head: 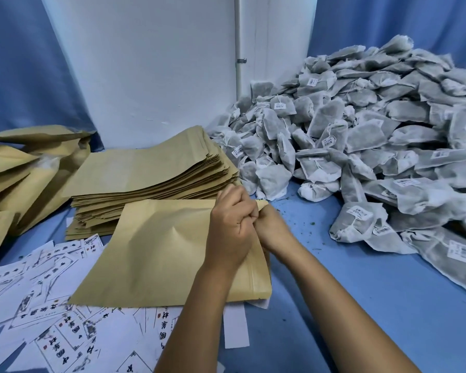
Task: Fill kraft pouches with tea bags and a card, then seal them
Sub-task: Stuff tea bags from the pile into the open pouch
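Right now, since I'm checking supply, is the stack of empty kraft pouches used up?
No, a thick stack of empty kraft pouches lies behind the pouch that both hands pinch at its right edge.

One kraft pouch (156,249) lies apart at the front, pinched at its corner by two hands, the left hand (230,227) and the right hand (272,230); one stack of flat pouches (151,170) sits behind it, too many to count. At least three filled pouches (19,179) lie at the left; the tea bags (361,135) form one heap, far past counting; the printed cards (51,319) are scattered and overlapping, well over a dozen.
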Demonstrator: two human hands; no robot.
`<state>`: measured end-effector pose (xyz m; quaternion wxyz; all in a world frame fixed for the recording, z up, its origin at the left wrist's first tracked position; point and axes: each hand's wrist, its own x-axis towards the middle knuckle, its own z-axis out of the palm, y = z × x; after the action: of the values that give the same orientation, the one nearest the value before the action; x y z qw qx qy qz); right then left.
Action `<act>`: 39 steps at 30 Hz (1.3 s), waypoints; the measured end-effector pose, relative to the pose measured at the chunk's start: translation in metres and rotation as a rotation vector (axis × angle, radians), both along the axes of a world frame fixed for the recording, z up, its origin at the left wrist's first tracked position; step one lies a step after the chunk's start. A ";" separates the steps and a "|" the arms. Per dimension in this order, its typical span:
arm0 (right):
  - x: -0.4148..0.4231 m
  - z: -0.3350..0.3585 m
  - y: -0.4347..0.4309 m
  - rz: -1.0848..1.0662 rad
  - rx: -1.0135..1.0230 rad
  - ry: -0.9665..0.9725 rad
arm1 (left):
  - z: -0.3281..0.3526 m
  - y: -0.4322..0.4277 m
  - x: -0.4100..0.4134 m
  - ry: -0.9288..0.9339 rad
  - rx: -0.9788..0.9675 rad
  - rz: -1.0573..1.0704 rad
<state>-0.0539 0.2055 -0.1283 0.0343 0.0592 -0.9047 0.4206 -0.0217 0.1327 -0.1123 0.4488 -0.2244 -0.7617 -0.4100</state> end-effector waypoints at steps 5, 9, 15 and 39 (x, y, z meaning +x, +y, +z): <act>-0.023 -0.001 0.073 -0.521 0.301 0.149 | -0.003 0.002 -0.001 -0.031 -0.021 0.052; -0.039 -0.009 0.095 -0.524 0.574 -0.307 | -0.004 -0.004 -0.001 -0.049 -0.062 0.148; -0.045 -0.019 0.104 -0.548 0.430 -0.099 | -0.002 -0.010 -0.002 -0.019 -0.145 0.254; -0.008 -0.002 0.029 0.045 -0.718 0.291 | 0.005 -0.014 0.000 0.020 0.187 0.134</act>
<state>-0.0614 0.2349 -0.1306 0.1717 0.1221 -0.6842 0.6982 -0.0212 0.1189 -0.1071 0.5016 -0.1344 -0.7289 -0.4460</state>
